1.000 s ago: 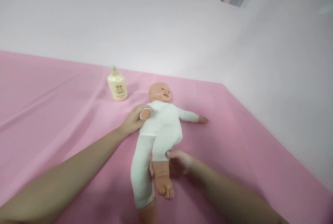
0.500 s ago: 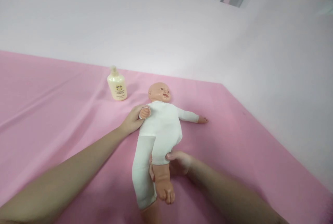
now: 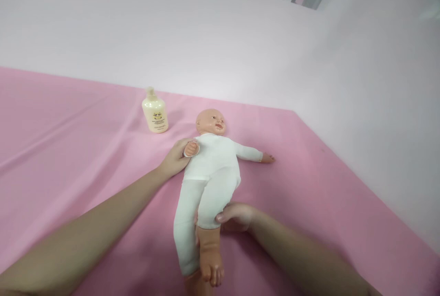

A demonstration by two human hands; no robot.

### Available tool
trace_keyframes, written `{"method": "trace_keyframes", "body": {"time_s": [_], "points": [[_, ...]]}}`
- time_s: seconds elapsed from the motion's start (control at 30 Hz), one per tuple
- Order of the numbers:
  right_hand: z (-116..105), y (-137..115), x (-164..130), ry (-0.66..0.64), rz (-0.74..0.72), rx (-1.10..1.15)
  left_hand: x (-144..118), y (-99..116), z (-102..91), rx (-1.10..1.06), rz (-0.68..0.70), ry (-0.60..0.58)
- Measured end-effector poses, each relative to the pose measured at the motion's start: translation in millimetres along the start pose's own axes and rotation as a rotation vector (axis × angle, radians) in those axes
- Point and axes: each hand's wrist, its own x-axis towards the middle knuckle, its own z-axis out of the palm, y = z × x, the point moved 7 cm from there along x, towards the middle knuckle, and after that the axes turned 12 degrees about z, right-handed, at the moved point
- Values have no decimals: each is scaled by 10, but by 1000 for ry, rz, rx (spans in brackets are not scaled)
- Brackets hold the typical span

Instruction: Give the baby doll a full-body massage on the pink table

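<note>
Nearest the camera, the doll's bare foot (image 3: pixel 211 272) hangs past the hem of the white trouser leg, and just above it the right hand (image 3: pixel 235 217) wraps its fingers (image 3: pixel 222 217) around that leg near the knee, thumb on top, holding it lifted off the pink sheet (image 3: pixel 85 149). The grip sits on loose cloth as much as on the limb, so a pull could slide the trouser leg along the limb rather than move the leg, or twist the soft hip joint sideways. The doll (image 3: pixel 213 167) lies on its back in the middle of the worktop, head away from the person, its other leg flat and one arm stretched out to the side. Further on, the left hand (image 3: pixel 177 158) cups the doll's shoulder, fingers curled around the small near hand and pressing the body down; if that hold slackens while the leg is moved, the whole doll may swivel or drag the sheet into folds. Beyond the shoulder stands a cream lotion bottle (image 3: pixel 155 113), upright and near the head; a sliding doll or a tugged sheet could tip it over.
</note>
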Motion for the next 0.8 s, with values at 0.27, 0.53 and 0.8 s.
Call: {"method": "trace_keyframes", "body": {"time_s": [0.27, 0.53, 0.8], "points": [[-8, 0, -13, -10, 0, 13, -8, -41, 5, -2, 0, -1], [-2, -25, -21, 20, -23, 34, -16, -52, 2, -9, 10, 20], [25, -19, -28, 2, -6, 28, 14, -7, 4, -14, 45, 14]]}}
